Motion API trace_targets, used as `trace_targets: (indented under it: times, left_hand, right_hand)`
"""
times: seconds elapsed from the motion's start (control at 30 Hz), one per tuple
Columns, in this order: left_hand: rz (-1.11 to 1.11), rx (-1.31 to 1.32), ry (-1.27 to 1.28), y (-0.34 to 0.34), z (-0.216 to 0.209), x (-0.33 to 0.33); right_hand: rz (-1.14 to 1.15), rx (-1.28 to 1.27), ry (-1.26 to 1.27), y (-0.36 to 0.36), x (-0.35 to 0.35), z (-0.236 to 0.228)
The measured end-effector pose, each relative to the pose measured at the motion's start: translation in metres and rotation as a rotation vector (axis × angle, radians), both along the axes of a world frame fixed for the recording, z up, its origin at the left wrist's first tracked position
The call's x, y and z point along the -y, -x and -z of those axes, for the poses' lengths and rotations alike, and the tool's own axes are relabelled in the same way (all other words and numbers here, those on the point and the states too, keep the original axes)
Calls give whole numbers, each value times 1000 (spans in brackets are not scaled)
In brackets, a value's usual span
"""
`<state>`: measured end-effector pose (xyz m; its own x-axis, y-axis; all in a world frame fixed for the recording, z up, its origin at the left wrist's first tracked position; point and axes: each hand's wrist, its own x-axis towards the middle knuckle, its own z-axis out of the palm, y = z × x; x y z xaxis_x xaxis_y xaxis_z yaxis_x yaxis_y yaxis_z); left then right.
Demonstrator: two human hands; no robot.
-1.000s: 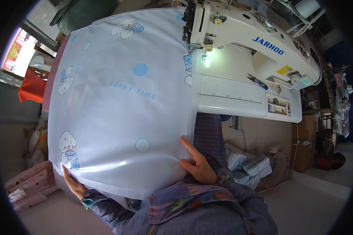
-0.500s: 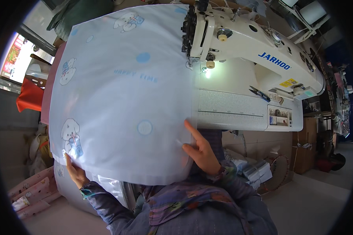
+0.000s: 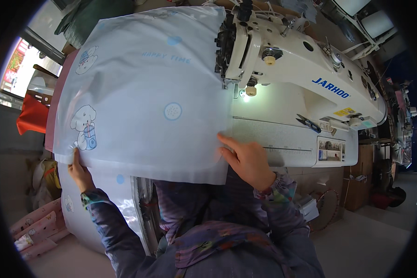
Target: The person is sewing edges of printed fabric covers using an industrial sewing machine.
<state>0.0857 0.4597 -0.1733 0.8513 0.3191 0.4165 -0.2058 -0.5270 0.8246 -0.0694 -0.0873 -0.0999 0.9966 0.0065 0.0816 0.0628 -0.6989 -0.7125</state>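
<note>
A pale blue-white printed fabric sheet, with cartoon puppies and blue dots, lies spread over the sewing bed. Its right edge runs beneath the head of a white sewing machine. My left hand pinches the sheet's near left edge, thumb and fingers closed, just below a printed puppy. At the right edge, in front of the needle area, my right hand holds the fabric with index finger and thumb showing on top; its other fingers are mostly hidden. The sheet's near hem hangs toward my lap between both hands.
Black thread snips rest on the machine bed beside a small parts compartment with bobbins. More printed fabric hangs below at left, near pink rolls. Cardboard boxes stand at right, and an orange cloth hangs at far left.
The sheet has moved away from me past the machine head, its prints now farther up. My left hand has travelled forward with it; my right hand has shifted slightly forward and right.
</note>
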Motion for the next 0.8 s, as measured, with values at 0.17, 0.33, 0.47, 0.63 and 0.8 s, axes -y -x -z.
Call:
trace_targets:
  times: [0.17,0.33,0.47,0.63,0.8]
  left_hand:
    - [-76,-45,207,-54,-11,26]
    - [-177,-87,-379,-97,-17,44]
    - [-159,-31,-522,-123,-19,58]
    - [-251,-109,-620,-122,-12,58]
    - [-182,-14,-513,-29,-6,51]
  right_hand:
    - [-21,281,265,-26,6,1]
    - [-50,219,386,-39,4,6]
    - [-11,301,473,-40,-6,14]
    - [96,289,507,-48,-6,20]
    - [141,300,522,-51,0,23]
